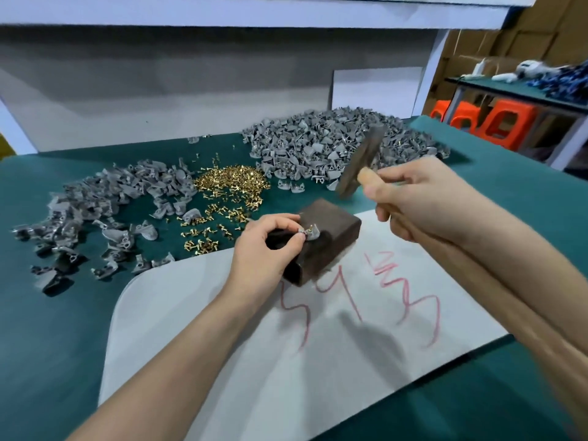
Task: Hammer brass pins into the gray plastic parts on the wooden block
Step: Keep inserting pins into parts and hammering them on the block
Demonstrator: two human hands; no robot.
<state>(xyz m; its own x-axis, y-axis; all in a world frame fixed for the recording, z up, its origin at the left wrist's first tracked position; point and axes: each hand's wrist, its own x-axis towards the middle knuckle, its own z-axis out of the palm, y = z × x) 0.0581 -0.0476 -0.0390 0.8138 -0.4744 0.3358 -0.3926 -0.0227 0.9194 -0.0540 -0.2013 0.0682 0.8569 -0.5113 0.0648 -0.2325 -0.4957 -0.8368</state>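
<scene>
Head view: the left hand (264, 246) pinches a gray part (311, 233) between thumb and forefinger and holds it down on top of the wooden block (334, 218), near the block's left edge. A glint of brass at the part's top is probably a pin (309, 225) standing in its hole. The right hand (423, 198) is wrapped round the handle of a hammer (361, 160), whose dark head hangs above and beyond the block, to its right. In my judgement the blow should be short and straight down on the pin. The part should be pressed flat so it cannot skid, with the fingertips (299, 238) kept low, beside the pin and out of the head's path. Beyond the block lie loose brass pins (232, 183), with heaps of gray parts (334, 144) to its left and behind it; a white sheet (286, 361) lies under the block. The hammer head is blurred, so its face and angle are hard to read. The pin is too small to tell whether it stands straight, and the left hand hides the block's near-left side.
</scene>
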